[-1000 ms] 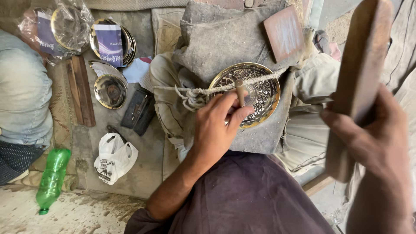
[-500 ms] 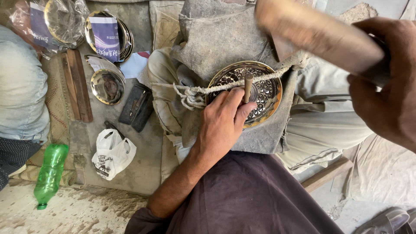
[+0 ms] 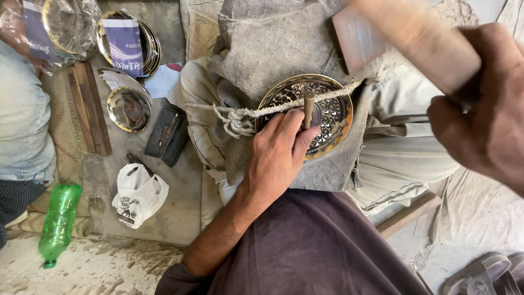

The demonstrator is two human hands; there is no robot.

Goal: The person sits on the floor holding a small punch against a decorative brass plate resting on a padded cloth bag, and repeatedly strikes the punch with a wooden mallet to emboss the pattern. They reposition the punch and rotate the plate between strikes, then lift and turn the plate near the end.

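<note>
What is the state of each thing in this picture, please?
left hand: gripping the punch
punch: upright, tip on the plate
engraved metal plate: lying flat, tied down by the rope
rope: taut, knotted
right hand: gripping the wooden mallet
wooden mallet: raised, blurred
green bottle: lying on its side

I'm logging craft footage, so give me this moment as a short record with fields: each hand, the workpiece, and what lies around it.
left hand: grip shut on a chisel, tip on the plate
right hand: grip shut on a wooden mallet, raised, blurred
workpiece: round engraved metal plate on grey cloth, a rope across it
left side: green bottle, white bag, stacked plates
</note>
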